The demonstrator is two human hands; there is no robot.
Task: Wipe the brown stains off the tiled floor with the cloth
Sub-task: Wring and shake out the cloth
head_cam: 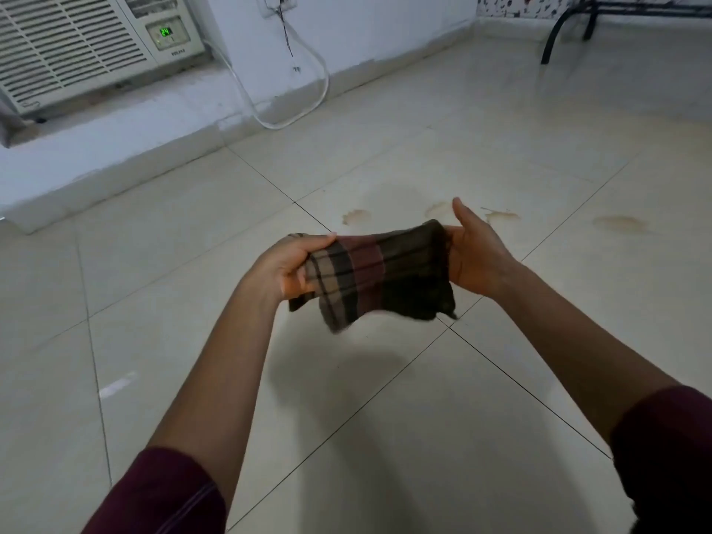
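Observation:
A dark checked cloth [379, 275] with brown, maroon and tan bands hangs stretched between both hands above the tiled floor [385, 398]. My left hand [287, 265] grips its left end with curled fingers. My right hand [476, 256] holds the right end, thumb pointing up. Several pale brown stains lie on the tiles just beyond the hands: one brown stain [356, 216] left of centre, another brown stain [501, 216] past my right hand, and a wider brown stain [620, 224] further right. A fourth is partly hidden behind my right thumb.
A window air conditioner [84, 48] sits in the wall at the upper left above a low ledge [115, 156]. A white cable [293, 109] loops down to the floor. Black metal furniture legs [558, 32] stand at the far right.

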